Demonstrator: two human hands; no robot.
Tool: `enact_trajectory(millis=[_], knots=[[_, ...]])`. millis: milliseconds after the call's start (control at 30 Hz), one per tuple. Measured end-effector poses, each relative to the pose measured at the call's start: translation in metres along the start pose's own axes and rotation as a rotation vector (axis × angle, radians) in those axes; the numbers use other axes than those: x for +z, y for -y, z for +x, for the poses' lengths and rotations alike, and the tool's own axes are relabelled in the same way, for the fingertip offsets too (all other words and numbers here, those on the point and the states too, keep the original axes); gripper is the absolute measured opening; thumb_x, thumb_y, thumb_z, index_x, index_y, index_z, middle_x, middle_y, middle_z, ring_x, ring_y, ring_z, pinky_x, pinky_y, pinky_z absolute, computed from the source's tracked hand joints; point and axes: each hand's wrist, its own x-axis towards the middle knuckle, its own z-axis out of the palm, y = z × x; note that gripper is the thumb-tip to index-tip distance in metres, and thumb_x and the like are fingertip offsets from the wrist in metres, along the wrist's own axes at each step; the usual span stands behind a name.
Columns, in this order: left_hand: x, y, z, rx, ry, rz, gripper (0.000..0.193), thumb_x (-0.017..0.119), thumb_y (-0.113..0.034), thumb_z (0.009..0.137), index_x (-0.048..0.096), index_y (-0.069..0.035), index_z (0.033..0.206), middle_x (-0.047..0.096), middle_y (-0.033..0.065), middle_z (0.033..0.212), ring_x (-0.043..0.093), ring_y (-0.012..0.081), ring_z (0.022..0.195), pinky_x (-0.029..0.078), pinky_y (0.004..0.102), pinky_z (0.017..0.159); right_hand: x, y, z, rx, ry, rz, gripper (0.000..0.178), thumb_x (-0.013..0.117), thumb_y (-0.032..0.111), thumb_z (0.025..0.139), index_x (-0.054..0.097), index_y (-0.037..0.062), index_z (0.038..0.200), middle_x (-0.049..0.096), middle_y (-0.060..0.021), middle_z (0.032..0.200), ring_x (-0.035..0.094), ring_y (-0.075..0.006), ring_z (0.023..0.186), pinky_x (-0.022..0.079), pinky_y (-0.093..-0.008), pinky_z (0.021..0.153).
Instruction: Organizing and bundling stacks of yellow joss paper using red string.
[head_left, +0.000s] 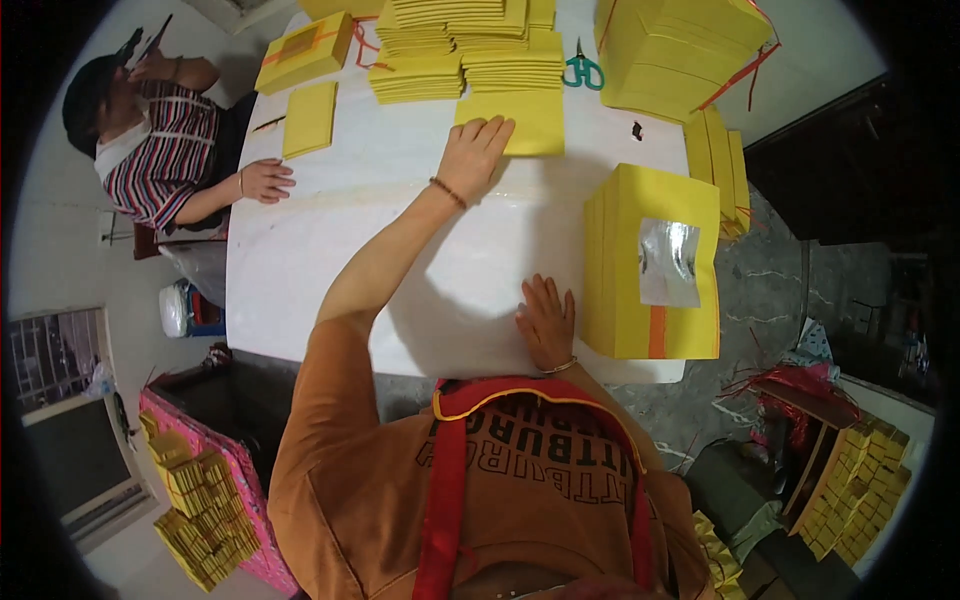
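At the left edge of the white tabletop (300,270) a co-worker's hand (265,182) rests, near a flat yellow packet (310,120). Yellow stacks (415,80) stand mid-way along the far edge. My left hand (477,152) reaches onto the left part of a yellow sheet (540,130) on the near side of them, fingers bent and close together; I cannot tell whether they grip it. My right hand (548,320) lies by the near edge, fingers spread, holding nothing. Scissors (583,72) lie right of the stacks; a big yellow bundle (610,270) stands at the right edge. I judge the step as handling this sheet; moving it calls for a firm edge pinch.
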Motion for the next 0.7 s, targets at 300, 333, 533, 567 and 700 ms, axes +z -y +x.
enact_trajectory(millis=[300,333,533,567,700], knots=[[0.095,0.027,0.016,-0.04,0.216,0.046,0.052,0.065,-0.013,0.073,0.047,-0.007,0.121,0.053,0.0077,0.117,0.049,0.0241,0.102,0.038,0.0385,0.083,-0.003,0.006,0.004,0.007,-0.007,-0.036,0.045,0.045,0.033,0.089,0.048,0.0068,0.126,0.036,-0.0168,0.139,0.03,-0.0318,0.13,0.011,-0.0516,0.106],[0.097,0.028,0.017,-0.036,0.188,0.048,0.052,0.065,-0.013,0.073,0.047,-0.007,0.121,0.052,0.0075,0.117,0.049,0.0239,0.103,0.038,0.0386,0.083,-0.004,0.005,0.005,0.003,-0.01,-0.041,0.046,0.045,0.034,0.089,0.049,0.0068,0.125,0.036,-0.0167,0.139,0.03,-0.0319,0.13,0.011,-0.0519,0.106],[0.089,0.035,0.01,-0.028,0.219,0.054,0.052,0.064,-0.013,0.073,0.047,-0.007,0.121,0.052,0.0069,0.118,0.049,0.0236,0.102,0.039,0.0389,0.082,-0.003,0.005,0.005,-0.005,0.004,-0.053,0.047,0.047,0.035,0.089,0.049,0.0073,0.126,0.036,-0.0164,0.139,0.03,-0.0318,0.13,0.012,-0.0521,0.105],[0.089,0.035,0.009,-0.017,0.252,0.061,0.052,0.064,-0.014,0.073,0.046,-0.007,0.122,0.052,0.0068,0.118,0.049,0.0236,0.102,0.039,0.0388,0.082,-0.004,0.006,0.005,-0.006,0.009,-0.063,0.047,0.047,0.036,0.089,0.049,0.0075,0.126,0.036,-0.0164,0.139,0.03,-0.0316,0.13,0.012,-0.0521,0.105],[0.08,0.028,0.017,-0.065,0.348,0.045,0.05,0.061,-0.021,0.076,0.046,-0.007,0.122,0.051,0.0094,0.117,0.049,0.0247,0.102,0.038,0.0402,0.082,-0.002,0.004,0.004,-0.007,0.012,-0.068,0.047,0.047,0.036,0.088,0.049,0.0076,0.126,0.036,-0.0162,0.139,0.03,-0.0314,0.13,0.012,-0.0521,0.105]])
